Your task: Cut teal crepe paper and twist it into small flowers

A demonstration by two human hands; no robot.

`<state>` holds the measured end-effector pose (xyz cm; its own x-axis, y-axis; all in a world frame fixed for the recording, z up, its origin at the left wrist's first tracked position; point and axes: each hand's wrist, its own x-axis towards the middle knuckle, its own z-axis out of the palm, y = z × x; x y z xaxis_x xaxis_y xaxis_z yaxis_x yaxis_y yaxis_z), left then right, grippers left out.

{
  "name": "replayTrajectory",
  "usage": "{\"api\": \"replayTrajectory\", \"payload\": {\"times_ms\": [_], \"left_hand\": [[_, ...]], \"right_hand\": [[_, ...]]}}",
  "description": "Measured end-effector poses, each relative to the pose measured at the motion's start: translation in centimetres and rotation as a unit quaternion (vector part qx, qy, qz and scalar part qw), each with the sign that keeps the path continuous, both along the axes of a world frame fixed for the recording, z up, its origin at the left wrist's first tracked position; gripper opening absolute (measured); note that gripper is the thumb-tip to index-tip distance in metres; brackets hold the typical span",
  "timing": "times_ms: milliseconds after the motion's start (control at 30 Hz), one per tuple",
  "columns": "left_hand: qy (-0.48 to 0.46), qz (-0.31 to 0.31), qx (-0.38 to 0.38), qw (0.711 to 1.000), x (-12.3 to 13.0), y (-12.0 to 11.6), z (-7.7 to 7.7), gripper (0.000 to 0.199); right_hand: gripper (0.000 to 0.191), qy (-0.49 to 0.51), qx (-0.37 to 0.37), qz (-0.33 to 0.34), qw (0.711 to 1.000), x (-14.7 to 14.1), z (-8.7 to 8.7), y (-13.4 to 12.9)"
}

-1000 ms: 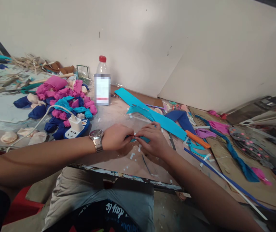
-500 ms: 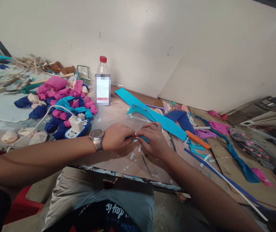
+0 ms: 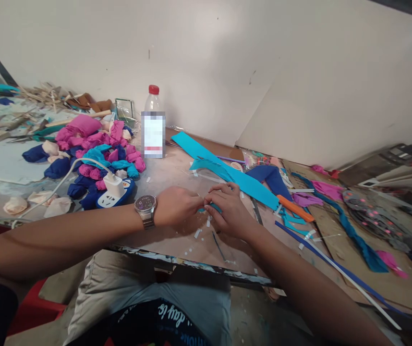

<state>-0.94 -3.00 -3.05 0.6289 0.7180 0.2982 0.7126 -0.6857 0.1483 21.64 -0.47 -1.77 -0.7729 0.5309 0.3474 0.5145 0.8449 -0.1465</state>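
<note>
The small blue piece (image 3: 215, 208) is located nearer to the person than the capped bottle (image 3: 153, 127) and to its right, just above the counter (image 3: 172, 175). The fingers cover most of it; its full shape cannot be determined.

The right hand (image 3: 230, 206) grips the piece between thumb and bent fingers. The left hand (image 3: 182, 204), its fingers curled, pinches the opposite end, and the fingertips of both hands nearly meet. A metal-banded watch (image 3: 145, 205) is fitted on the left wrist, in front of the bottle.

A long turquoise strip (image 3: 251, 183) lies flat, beginning just right of the bottle and running diagonally away from it, beyond the right hand. A curved turquoise offcut (image 3: 206, 164) lies against the strip's bottle side. At the strip's far end, well right of the bottle, rests an orange handle (image 3: 296, 207).

Left of the bottle is a heap of pink, navy, turquoise and cream fabric bundles (image 3: 82, 125). In front of the bottle and to its left is a power strip (image 3: 108, 198) with a white adapter (image 3: 113, 183) plugged in. Wood slivers (image 3: 45, 97) are piled far left of the bottle. Far to its right, a twisted teal strip (image 3: 357, 240) lies on cardboard (image 3: 330, 217).
</note>
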Motion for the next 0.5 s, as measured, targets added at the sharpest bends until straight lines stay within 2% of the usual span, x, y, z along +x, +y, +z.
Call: {"api": "replayTrajectory", "payload": {"times_ms": [133,267,500], "left_hand": [[0.015,-0.008,0.023,1.000,-0.06,-0.02,-0.04,0.023],[-0.018,-0.042,0.039,0.998,-0.07,-0.01,0.00,0.022],[-0.056,0.000,-0.013,0.998,-0.12,0.07,0.01,0.028]], "right_hand": [[0.011,0.008,-0.020,0.002,1.000,-0.07,0.36,-0.01],[0.010,0.026,-0.036,0.004,0.999,-0.13,0.70,-0.10],[0.008,0.063,-0.008,-0.009,0.998,-0.11,0.08,0.32]]}}
